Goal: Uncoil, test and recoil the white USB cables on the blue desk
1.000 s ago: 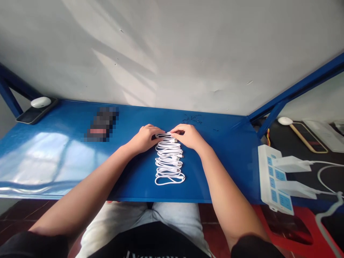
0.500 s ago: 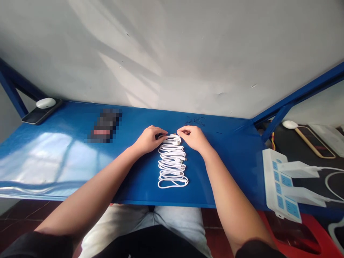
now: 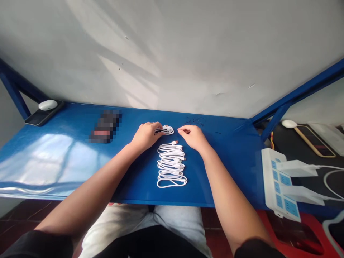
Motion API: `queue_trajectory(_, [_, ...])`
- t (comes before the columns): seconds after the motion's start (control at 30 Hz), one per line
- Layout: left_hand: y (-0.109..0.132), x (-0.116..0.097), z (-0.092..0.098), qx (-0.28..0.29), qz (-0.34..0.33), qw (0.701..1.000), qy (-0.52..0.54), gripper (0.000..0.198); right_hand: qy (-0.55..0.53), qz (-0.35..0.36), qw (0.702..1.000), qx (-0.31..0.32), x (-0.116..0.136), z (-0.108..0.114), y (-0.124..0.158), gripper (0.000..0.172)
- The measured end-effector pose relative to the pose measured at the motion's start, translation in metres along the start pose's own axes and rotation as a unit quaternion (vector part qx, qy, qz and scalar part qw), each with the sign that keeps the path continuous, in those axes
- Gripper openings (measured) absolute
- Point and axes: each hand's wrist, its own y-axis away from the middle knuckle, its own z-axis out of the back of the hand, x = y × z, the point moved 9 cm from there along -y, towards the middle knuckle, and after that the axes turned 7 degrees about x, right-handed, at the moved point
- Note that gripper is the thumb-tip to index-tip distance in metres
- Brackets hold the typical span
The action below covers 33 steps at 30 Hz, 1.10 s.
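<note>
Our left hand (image 3: 146, 135) grips 1 coiled cable (image 3: 167, 130); we best pinch its loops together. Our right hand (image 3: 194, 136) looks closed, its fingers holding nothing visible.

Blue tabletop (image 3: 225, 161), glossy — coiled white cables (image 3: 170, 156) in a row, pixelated dark object (image 3: 106, 124), flat dark device (image 3: 38, 118)

The left hand (image 3: 147, 136) pinches a coiled white USB cable (image 3: 168, 130) between thumb and fingers over the blue table (image 3: 200, 175), while the right hand (image 3: 192, 137), fingertips drawn together, is just beside its loops. Nearer the person, other white cable coils (image 3: 171, 156) lie in a close column. A white power strip (image 3: 268, 179) stands at the table's right end.
</note>
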Motion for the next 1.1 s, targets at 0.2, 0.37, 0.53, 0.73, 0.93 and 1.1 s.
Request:
queue_trajectory(0.2, [-0.009, -0.003, -0.011, 0.029, -0.006, 1.000, -0.011, 0.013, 0.005, 0.006, 1.000, 0.005, 0.001, -0.002, -0.001, 0.017])
queue_trajectory(0.37, [-0.016, 0.005, -0.013, 0.044, 0.025, 0.999, 0.011, 0.009, 0.009, 0.008, 1.000, 0.006, 0.002, -0.002, -0.001, 0.017])
queue_trajectory(0.53, [-0.015, -0.001, -0.005, 0.078, 0.053, 0.995, -0.026, 0.012, 0.005, 0.001, 1.000, 0.016, 0.002, -0.003, 0.000, 0.018])
queue_trajectory(0.73, [-0.006, -0.005, 0.005, 0.081, 0.056, 0.991, -0.089, 0.018, 0.001, 0.005, 1.000, 0.021, 0.002, -0.003, 0.000, 0.018])
queue_trajectory(0.93, [0.008, -0.002, -0.003, 0.092, -0.018, 0.994, -0.052, 0.019, 0.054, 0.016, 0.998, 0.008, 0.004, -0.009, -0.002, 0.020])
queue_trajectory(1.1, [0.011, -0.001, -0.014, 0.059, -0.077, 0.993, -0.061, 0.031, 0.153, 0.043, 0.987, 0.003, 0.007, -0.023, -0.005, 0.036])
